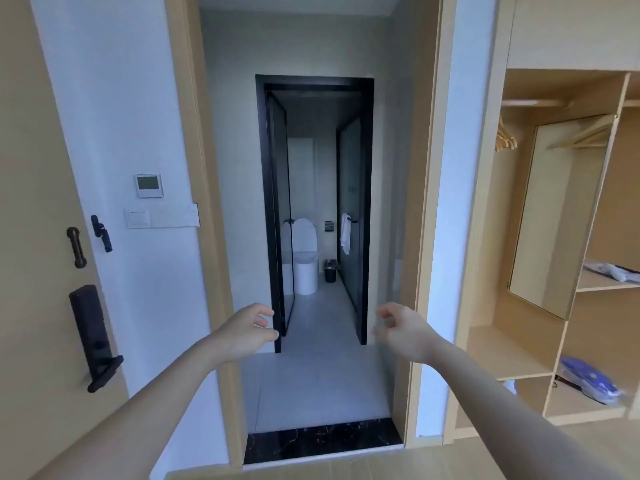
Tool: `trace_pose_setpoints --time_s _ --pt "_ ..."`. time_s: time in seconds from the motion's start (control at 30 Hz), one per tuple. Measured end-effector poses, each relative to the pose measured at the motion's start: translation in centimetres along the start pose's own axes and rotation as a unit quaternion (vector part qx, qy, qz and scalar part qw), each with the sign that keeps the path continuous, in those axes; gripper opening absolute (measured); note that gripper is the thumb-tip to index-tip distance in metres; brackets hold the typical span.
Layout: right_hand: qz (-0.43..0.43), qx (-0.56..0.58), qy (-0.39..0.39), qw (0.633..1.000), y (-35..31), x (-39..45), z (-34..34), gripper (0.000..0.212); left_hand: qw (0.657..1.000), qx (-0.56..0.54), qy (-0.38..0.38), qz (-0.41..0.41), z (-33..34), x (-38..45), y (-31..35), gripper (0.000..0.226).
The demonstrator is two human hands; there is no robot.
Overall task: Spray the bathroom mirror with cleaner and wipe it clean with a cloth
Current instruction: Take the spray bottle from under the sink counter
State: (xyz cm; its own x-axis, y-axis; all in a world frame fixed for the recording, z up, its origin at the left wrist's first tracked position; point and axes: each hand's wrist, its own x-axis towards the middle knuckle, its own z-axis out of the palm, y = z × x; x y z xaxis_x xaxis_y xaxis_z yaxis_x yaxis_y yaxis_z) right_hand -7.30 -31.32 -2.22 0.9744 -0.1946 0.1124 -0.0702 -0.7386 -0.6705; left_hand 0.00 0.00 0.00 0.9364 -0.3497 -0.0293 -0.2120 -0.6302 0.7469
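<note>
I face a wood-framed bathroom doorway (221, 237) from outside it. My left hand (247, 329) and my right hand (398, 329) are stretched out in front of me at waist height, fingers loosely curled, holding nothing. No bathroom mirror, spray bottle or cleaning cloth shows inside the bathroom. A white towel (345, 233) hangs on a bar on the right glass door. A tall leaning mirror (554, 216) stands in the open wardrobe to the right.
A black marble threshold (322, 441) crosses the floor ahead. Beyond it, a black-framed opening (367, 202) leads to a white toilet (304, 258) and a small black bin (331, 270). A door with a black handle (95, 337) stands left; wardrobe shelves (519, 375) stand right.
</note>
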Motion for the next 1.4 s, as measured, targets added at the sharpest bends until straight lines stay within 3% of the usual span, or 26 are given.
trace_pose_setpoints --time_s 0.33,0.7,0.9,1.07,1.23,1.4 --pt "-0.011 0.029 0.011 0.999 4.7 20.0 -6.4 0.046 0.999 -0.024 0.036 0.001 2.3 18.8 3.6 0.044" --pt "0.047 0.04 -0.084 0.995 11.2 39.7 0.3 0.048 0.997 0.006 0.009 -0.08 2.7 37.3 -1.7 0.044" --pt "0.064 0.039 -0.042 0.996 10.9 51.1 -1.6 0.041 0.996 0.005 -0.005 -0.084 -1.3 50.9 -2.9 0.046" --pt "0.055 0.059 0.027 0.996 10.8 61.2 -4.1 0.041 0.999 -0.029 0.017 -0.039 -4.3 63.0 -1.4 0.047" --pt "0.079 0.02 -0.013 0.997 13.9 68.8 -2.0 0.044 0.998 0.014 -0.059 -0.036 -1.9 71.9 -1.6 0.053" --pt "0.085 0.029 -0.04 0.995 16.9 80.0 -0.5 0.043 0.998 0.017 -0.044 -0.036 -1.9 82.2 -2.9 0.051"
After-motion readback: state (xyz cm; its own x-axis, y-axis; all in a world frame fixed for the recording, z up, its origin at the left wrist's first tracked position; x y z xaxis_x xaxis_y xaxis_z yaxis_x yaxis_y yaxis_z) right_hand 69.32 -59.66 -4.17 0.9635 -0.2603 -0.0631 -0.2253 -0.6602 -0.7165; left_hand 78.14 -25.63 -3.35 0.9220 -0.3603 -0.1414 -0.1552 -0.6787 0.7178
